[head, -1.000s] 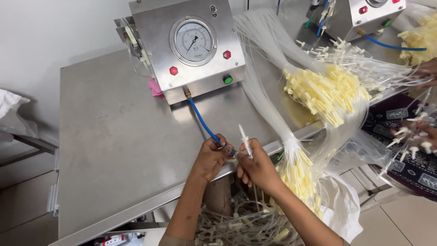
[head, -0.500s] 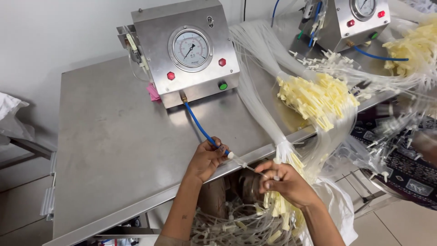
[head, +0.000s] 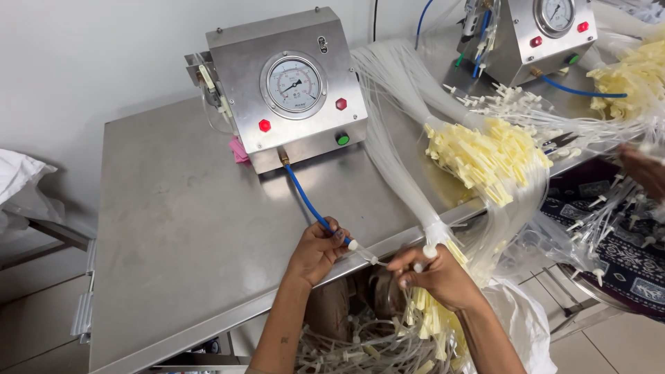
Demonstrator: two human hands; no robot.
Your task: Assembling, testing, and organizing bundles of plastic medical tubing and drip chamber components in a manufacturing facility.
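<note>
My left hand (head: pixel 315 251) grips the end of a blue hose (head: pixel 308 201) at the front edge of the steel table (head: pixel 173 228). The hose runs back to a steel box with a round pressure gauge (head: pixel 292 86). A small clear fitting (head: pixel 364 252) sticks out from the hose end towards my right hand (head: pixel 433 275). My right hand is closed around a thin clear tube with a white tip, just below the table edge. Right behind it hangs a tied bundle of clear tubes (head: pixel 433 228) with pale yellow ends (head: pixel 433 322).
A second bundle with yellow ends (head: pixel 485 156) lies on the table's right side. Another gauge box (head: pixel 547 34) stands at the back right. Another person's hand (head: pixel 644 170) works at the far right. Loose tubes (head: pixel 360 346) pile up under the table.
My right hand has dropped from the hose end to just below the table edge by the hanging bundle. My left hand has stayed on the hose end.
</note>
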